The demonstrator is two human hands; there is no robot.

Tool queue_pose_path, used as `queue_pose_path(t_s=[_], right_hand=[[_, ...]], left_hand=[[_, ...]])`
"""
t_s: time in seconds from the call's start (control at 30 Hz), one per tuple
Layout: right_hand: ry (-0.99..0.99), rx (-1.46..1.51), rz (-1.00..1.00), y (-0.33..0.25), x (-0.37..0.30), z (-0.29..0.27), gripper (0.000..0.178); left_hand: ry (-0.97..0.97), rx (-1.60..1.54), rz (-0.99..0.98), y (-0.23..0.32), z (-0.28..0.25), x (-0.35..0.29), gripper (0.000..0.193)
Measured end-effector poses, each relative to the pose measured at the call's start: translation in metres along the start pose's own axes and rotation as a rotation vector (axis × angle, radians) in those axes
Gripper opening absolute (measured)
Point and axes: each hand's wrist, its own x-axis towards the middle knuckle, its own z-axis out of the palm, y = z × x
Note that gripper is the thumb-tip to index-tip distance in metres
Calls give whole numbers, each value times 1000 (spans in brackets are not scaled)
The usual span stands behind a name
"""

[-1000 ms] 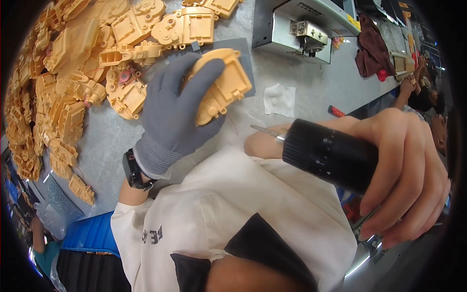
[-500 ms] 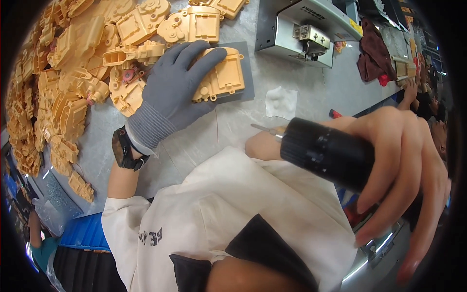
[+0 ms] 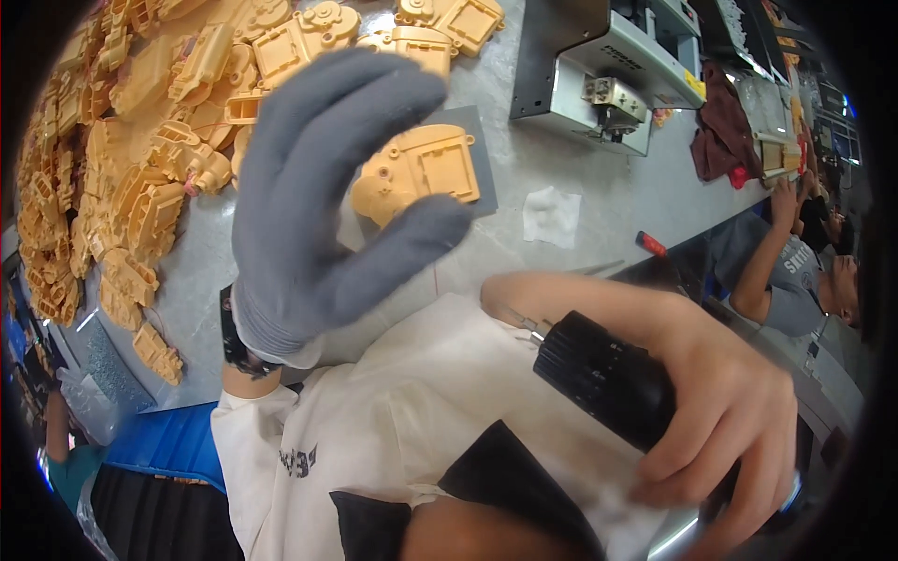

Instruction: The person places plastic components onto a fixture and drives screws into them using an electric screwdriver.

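Head view looked down on a grey worktable (image 3: 599, 201) where the person's left hand (image 3: 323, 201), in a grey glove, was lifted above the surface with fingers spread wide and thumb apart, holding nothing. Just behind that hand, a yellow plastic part (image 3: 421, 170) lay flat on a dark grey mat (image 3: 479, 150), partly hidden by the glove. To the left of the mat a big heap of similar yellow parts (image 3: 122, 168) covered the table. To the right of the mat sat a small white scrap (image 3: 552, 215), and beyond it a grey metal machine (image 3: 599, 79). Nearer the person, the bare right hand (image 3: 720, 411) was wrapped tightly around a black power screwdriver (image 3: 608, 383), its thin bit pointing toward the mat. Farther right of the machine, another person (image 3: 795, 271) leaned at the table.
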Motion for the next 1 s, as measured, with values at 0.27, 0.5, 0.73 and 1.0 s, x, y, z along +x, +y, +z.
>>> queue_pose_path(t_s=[0.27, 0.5, 0.73, 1.0], right_hand=[[998, -974, -405, -44, -19, 1, 23], [1082, -1258, -195, -33, -42, -67, 28], [1118, -1102, -199, 13, -27, -89, 17], [981, -1467, 165, -3, -57, -81, 24]], left_hand=[[-457, 330, 113, -20, 47, -3, 50], [-249, 232, 3, -40, 23, -80, 62], [-234, 161, -4, -46, 30, -75, 72], [-144, 185, -40, -46, 37, -82, 76]])
